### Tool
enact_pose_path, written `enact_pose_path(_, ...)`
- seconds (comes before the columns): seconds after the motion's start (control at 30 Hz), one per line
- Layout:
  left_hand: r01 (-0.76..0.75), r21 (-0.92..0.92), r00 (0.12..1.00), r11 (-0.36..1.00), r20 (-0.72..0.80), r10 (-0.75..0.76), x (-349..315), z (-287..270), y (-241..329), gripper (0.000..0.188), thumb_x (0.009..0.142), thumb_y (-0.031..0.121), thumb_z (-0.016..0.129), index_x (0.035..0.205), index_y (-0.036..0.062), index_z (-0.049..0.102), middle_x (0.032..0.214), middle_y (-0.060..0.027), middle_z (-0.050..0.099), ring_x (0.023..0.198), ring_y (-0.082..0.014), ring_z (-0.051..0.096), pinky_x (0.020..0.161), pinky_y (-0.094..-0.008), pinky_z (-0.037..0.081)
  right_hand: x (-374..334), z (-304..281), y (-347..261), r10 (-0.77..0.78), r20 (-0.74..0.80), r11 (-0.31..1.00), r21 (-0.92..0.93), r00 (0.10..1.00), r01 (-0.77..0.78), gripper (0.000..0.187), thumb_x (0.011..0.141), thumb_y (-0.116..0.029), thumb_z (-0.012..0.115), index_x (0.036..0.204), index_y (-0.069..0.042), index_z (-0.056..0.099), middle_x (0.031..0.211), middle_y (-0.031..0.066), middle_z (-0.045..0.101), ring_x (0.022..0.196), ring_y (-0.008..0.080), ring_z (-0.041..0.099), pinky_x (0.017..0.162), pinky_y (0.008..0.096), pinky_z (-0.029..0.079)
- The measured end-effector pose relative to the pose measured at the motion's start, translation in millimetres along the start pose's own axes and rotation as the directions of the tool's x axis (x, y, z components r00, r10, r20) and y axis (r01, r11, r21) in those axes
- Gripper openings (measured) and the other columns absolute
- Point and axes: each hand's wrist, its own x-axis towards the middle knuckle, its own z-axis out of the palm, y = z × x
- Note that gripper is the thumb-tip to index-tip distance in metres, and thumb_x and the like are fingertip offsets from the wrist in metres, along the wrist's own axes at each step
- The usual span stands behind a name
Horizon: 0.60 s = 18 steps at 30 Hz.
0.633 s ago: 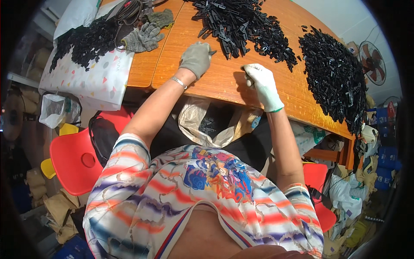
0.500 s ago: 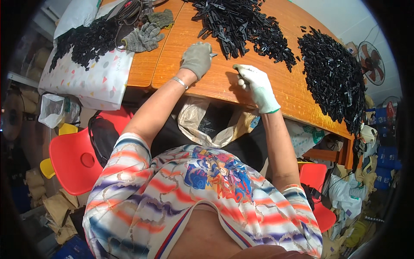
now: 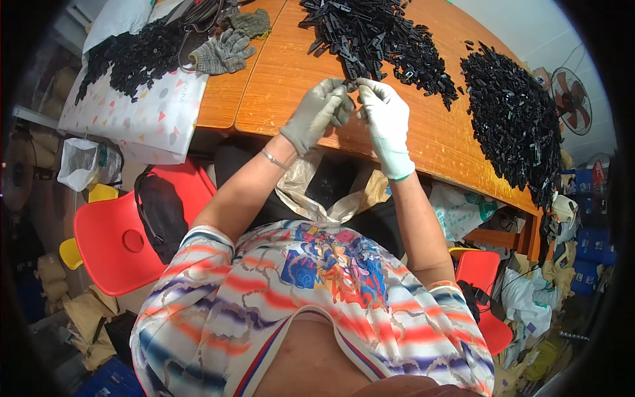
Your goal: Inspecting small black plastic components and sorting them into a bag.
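Observation:
My left hand [image 3: 313, 114], in a grey glove, is closed with its fingertips turned toward my right. My right hand [image 3: 386, 118] wears a white glove and pinches from the other side. Between the two sets of fingertips is a small black plastic part [image 3: 352, 85], mostly covered by the fingers, so its exact shape does not show. Just beyond it, on the wooden table [image 3: 278, 86], the near tip of a heap of long black plastic parts [image 3: 350, 33] begins. A pile of smaller black parts [image 3: 420, 66] adjoins that heap.
A large black pile [image 3: 512, 119] covers the table's right end. At left lie grey knitted gloves [image 3: 225, 53] and more black pieces [image 3: 142, 59] on a patterned sheet [image 3: 132, 126]. An open sack [image 3: 297, 192] sits at my lap. Red chairs [image 3: 112, 245] and a fan [image 3: 571, 102] stand around.
My left hand has drawn back from near the long-part heap and turned toward the right. My right hand has moved left and up to meet it at the small black part.

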Motion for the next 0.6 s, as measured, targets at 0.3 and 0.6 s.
enact_pose_path(0.3,0.012,0.005,0.999,1.0,-0.034,-0.011,-12,15,10,0.022,0.098,0.019,0.048,0.112,0.0022,0.051,0.074,0.0012,0.054,0.056,-0.0026,0.043,0.049,-0.0165,0.036,1,4,7,-0.137,-0.063,0.99,-0.038,0.989,0.135,0.02,0.091,-0.012,0.061,0.108,-0.001,0.066,0.083,0.0012,0.066,0.058,0.0034,0.054,0.051,0.0175,0.041)
enact_pose_path(0.6,-0.036,0.063,0.996,0.997,-0.08,0.041,-11,19,8,0.02,0.097,0.017,0.049,0.11,0.0023,0.053,0.075,0.0021,0.053,0.056,-0.0013,0.042,0.048,-0.0156,0.034,0,4,17,-0.211,-0.081,0.961,-0.201,0.974,0.192,0.022,0.091,-0.012,0.062,0.11,0.0,0.064,0.083,0.0019,0.065,0.059,0.0041,0.055,0.053,0.0176,0.043)
